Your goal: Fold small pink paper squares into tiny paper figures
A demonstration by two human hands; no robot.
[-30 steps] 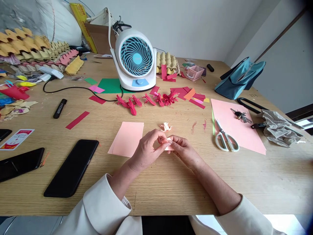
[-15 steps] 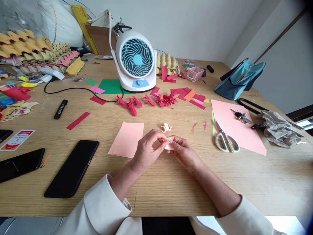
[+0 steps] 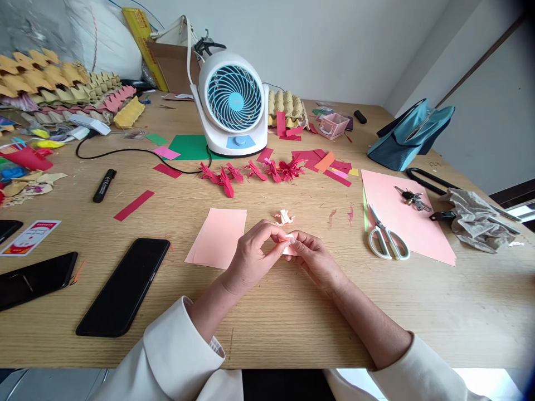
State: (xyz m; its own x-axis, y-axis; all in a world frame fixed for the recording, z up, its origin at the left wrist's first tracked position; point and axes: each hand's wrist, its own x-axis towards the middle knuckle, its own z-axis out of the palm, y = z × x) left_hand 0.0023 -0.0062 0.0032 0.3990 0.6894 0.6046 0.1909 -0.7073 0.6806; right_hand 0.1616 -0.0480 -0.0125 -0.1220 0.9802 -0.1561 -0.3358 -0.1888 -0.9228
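Observation:
A small piece of pale pink paper is pinched between my two hands above the middle of the table. My left hand grips its left edge with thumb and fingertips. On the right side, my right hand holds it between thumb and fingers. Just beyond the fingertips lies a small cut and curled pale pink paper piece. Flat pink sheets rest to the left of my left hand. A row of red folded paper pieces lies farther back.
White-handled scissors lie partly on a large pink sheet at the right, with keys on it. A white fan stands at the back. Phones and a black marker lie at the left.

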